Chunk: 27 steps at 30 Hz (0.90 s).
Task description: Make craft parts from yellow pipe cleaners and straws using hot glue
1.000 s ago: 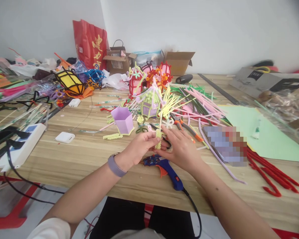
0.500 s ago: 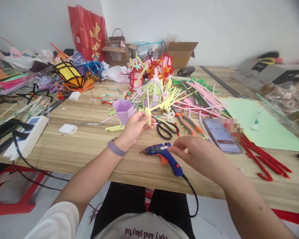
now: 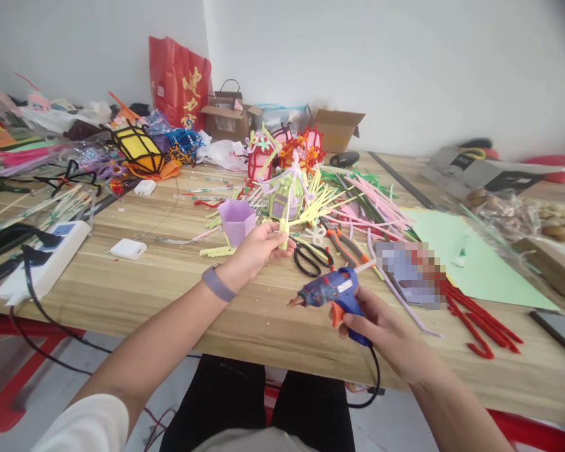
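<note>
Centre of frame: your left hand [image 3: 262,247] pinches a yellow-green piece [image 3: 284,234]; lower right, your right hand [image 3: 383,323] grips a glue gun [image 3: 327,289].

The glue gun [image 3: 328,288] is smooth plastic with a slight sheen, its orange trigger [image 3: 338,314] plastic too. The yellow-green piece [image 3: 284,233] looks fuzzy, bumpy and matt; the red stems [image 3: 484,315] look soft and velvety. The purple cup [image 3: 238,223] is smooth and matt. The table [image 3: 169,307] shows wood grain, the open box [image 3: 339,130] dull brown cardboard, the power strip [image 3: 54,260] smooth white plastic.
</note>
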Each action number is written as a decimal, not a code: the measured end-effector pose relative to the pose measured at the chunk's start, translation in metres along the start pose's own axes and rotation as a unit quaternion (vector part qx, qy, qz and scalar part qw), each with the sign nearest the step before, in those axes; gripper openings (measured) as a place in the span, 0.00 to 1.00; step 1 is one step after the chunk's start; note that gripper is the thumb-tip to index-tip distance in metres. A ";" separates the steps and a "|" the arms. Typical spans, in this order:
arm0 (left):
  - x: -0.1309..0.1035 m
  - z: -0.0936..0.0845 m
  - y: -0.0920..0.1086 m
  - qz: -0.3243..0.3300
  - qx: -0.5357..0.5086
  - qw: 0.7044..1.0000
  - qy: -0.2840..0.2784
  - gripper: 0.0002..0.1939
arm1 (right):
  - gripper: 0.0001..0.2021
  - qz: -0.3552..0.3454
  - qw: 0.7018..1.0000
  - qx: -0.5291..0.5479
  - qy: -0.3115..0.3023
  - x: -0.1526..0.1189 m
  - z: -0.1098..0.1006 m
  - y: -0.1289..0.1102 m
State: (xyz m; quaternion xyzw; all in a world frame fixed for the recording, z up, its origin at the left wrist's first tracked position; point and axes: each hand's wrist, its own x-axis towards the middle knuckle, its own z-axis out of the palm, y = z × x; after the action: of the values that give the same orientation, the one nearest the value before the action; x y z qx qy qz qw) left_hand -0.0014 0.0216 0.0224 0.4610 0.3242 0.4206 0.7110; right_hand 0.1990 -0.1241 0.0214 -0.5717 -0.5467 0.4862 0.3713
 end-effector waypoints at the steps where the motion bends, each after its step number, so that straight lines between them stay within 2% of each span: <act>1: -0.001 0.000 0.000 -0.008 0.003 1.000 -0.005 0.05 | 0.12 -0.011 0.998 0.054 0.001 -0.001 -0.002 -0.003; 4: -0.006 -0.002 -0.004 -0.029 0.016 0.999 -0.031 0.08 | 0.15 -0.052 0.983 0.176 -0.029 0.008 -0.009 -0.015; 7: -0.010 -0.007 -0.009 -0.042 0.029 0.997 -0.054 0.12 | 0.16 -0.079 0.974 0.204 -0.067 0.030 -0.017 -0.028; 10: -0.012 -0.011 -0.011 -0.056 0.034 0.996 -0.062 0.12 | 0.18 -0.068 0.978 0.186 -0.058 0.055 -0.026 -0.031; 14: -0.012 -0.013 -0.010 -0.068 0.027 0.995 -0.067 0.14 | 0.23 -0.037 0.989 0.141 -0.030 0.073 -0.033 -0.020; 19: -0.013 -0.013 -0.008 -0.088 0.011 0.993 -0.074 0.17 | 0.26 0.003 0.998 0.057 0.017 0.074 -0.034 -0.008; 27: -0.015 -0.012 -0.008 -0.134 -0.014 0.988 -0.076 0.18 | 0.23 0.010 0.998 0.040 0.037 0.073 -0.033 0.000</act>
State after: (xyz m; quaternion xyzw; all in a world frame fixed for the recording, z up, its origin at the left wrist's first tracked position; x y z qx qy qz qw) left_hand -0.0158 0.0110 0.0118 0.4340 0.3221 0.2894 0.7900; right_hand 0.2259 -0.0481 0.0190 -0.5799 -0.5069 0.4897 0.4086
